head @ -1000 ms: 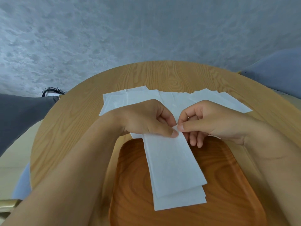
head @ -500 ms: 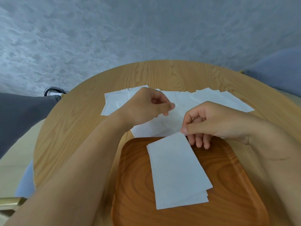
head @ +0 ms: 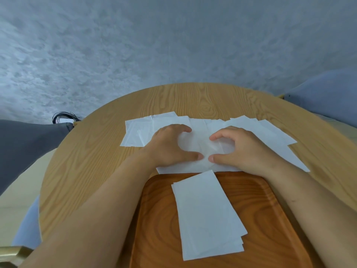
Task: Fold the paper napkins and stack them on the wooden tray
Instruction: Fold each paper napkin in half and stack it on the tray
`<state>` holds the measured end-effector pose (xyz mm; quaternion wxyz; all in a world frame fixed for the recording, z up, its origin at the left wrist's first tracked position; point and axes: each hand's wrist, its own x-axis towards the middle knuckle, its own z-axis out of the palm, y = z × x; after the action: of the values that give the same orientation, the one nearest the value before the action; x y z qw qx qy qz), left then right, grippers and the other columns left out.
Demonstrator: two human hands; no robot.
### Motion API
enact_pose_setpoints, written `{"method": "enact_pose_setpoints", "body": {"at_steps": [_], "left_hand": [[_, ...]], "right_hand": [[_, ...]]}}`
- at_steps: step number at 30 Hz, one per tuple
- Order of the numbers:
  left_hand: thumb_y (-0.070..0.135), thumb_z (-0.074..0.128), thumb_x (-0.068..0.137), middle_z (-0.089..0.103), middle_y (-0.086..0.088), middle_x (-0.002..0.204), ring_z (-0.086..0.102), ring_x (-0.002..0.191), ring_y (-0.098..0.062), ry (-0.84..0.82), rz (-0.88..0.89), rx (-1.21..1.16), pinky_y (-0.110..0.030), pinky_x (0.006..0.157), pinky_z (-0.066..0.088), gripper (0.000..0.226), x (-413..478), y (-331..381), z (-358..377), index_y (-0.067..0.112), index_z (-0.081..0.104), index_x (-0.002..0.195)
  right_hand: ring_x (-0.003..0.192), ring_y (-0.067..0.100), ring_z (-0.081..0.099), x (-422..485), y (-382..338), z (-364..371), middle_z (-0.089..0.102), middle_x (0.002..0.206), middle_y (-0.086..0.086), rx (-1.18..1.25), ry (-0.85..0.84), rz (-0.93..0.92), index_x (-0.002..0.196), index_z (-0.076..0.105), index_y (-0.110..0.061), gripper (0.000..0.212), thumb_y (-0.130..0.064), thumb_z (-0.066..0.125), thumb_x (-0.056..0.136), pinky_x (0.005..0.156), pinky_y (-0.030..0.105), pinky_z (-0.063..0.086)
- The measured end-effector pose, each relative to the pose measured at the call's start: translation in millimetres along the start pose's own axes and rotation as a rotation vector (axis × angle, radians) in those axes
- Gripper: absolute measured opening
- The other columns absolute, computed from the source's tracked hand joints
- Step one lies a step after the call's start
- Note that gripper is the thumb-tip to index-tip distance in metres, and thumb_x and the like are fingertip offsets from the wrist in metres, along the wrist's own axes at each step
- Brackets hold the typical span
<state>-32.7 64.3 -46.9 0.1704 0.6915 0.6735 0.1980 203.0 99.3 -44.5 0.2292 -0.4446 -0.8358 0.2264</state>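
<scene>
Head view: both hands rest on the loose napkins [head: 195, 141] spread on the table [head: 92, 171], just beyond the far rim of the wooden tray [head: 266, 219].
Left hand [head: 170, 147]: thumb and forefinger arched wide apart, tips resting on paper, nothing pinched.
Right hand [head: 246, 149]: mirrors it, thumb tip almost meeting the left thumb.
Folded stack [head: 206, 213]: on the tray, lying askew, near corners fanned out.
Step (my read): starting the fold on the top sheet.
Sheet pick: the sheets overlap, so lift one edge and check that only one comes up.
Fold: match the corners first, then crease from the centre outward with flat fingers.
Risk: thin tissue drags its neighbours or tears, so use light pressure.
Placement: square the edges to the stack rather than adding to the fan.
</scene>
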Motion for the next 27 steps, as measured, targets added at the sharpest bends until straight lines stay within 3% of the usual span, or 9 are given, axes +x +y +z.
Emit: {"method": "enact_pose_setpoints", "body": {"at_steps": [2,4,10,16,21,24,27], "left_hand": [[0.071,0.08,0.07,0.046,0.012,0.155,0.04,0.142,-0.015,-0.029,0.023,0.028,-0.042,0.12,0.033,0.091,-1,2,1,0.038,0.047,0.147],[0.066,0.081,0.073,0.05,0.011,0.151,0.044,0.139,-0.015,-0.024,0.031,0.016,-0.041,0.117,0.037,0.083,-1,3,-1,0.037,0.051,0.145],[0.035,0.081,0.087,0.065,0.01,0.127,0.057,0.123,-0.015,0.118,0.043,-0.058,-0.027,0.093,0.038,0.028,1,-2,-7,0.031,0.073,0.114],[0.018,0.072,0.096,0.067,0.008,0.126,0.056,0.112,-0.008,0.178,0.016,-0.059,-0.025,0.092,0.042,0.031,2,-3,-6,0.03,0.07,0.124],[0.008,0.065,0.098,0.067,0.008,0.103,0.064,0.1,-0.015,0.274,0.016,-0.067,-0.027,0.086,0.053,0.034,0,-2,-8,0.024,0.068,0.128],[0.007,0.069,0.094,0.072,0.008,0.099,0.067,0.094,-0.013,0.373,0.111,-0.171,-0.029,0.085,0.058,0.024,-2,5,-13,0.021,0.076,0.112],[0.006,0.074,0.092,0.077,0.01,0.09,0.073,0.087,-0.011,0.396,0.255,-0.47,-0.024,0.079,0.059,0.018,-7,19,-19,0.023,0.078,0.093]], "right_hand": [[0.119,0.004,0.053,0,0,1,0.062,0.123,-0.017,-0.005,0.003,0.0,0.123,0.07,-0.03,0.05,-0.039,0.088,0.077,0.097,0.02,0.041],[0.12,0.007,0.055,0,0,2,0.063,0.123,-0.015,0.007,0.012,0.011,0.122,0.071,-0.028,0.047,-0.036,0.088,0.078,0.103,0.028,0.043],[0.117,0.009,0.056,2,1,3,0.065,0.122,-0.012,0.034,0.037,0.012,0.119,0.072,-0.027,0.041,-0.036,0.086,0.082,0.099,0.028,0.044],[0.117,0.009,0.056,2,1,4,0.066,0.123,-0.012,0.037,0.048,0.021,0.119,0.073,-0.027,0.038,-0.036,0.084,0.084,0.097,0.027,0.044],[0.117,0.006,0.058,1,-1,5,0.067,0.123,-0.013,0.047,0.064,0.018,0.118,0.073,-0.027,0.036,-0.036,0.082,0.085,0.093,0.022,0.042],[0.119,0.0,0.057,2,-5,5,0.067,0.125,-0.018,0.109,0.147,0.008,0.122,0.072,-0.031,0.036,-0.04,0.079,0.087,0.092,0.013,0.038],[0.125,-0.006,0.053,2,-11,1,0.064,0.132,-0.023,0.243,0.191,-0.016,0.135,0.065,-0.032,0.046,-0.045,0.073,0.091,0.095,0.01,0.037]]}}
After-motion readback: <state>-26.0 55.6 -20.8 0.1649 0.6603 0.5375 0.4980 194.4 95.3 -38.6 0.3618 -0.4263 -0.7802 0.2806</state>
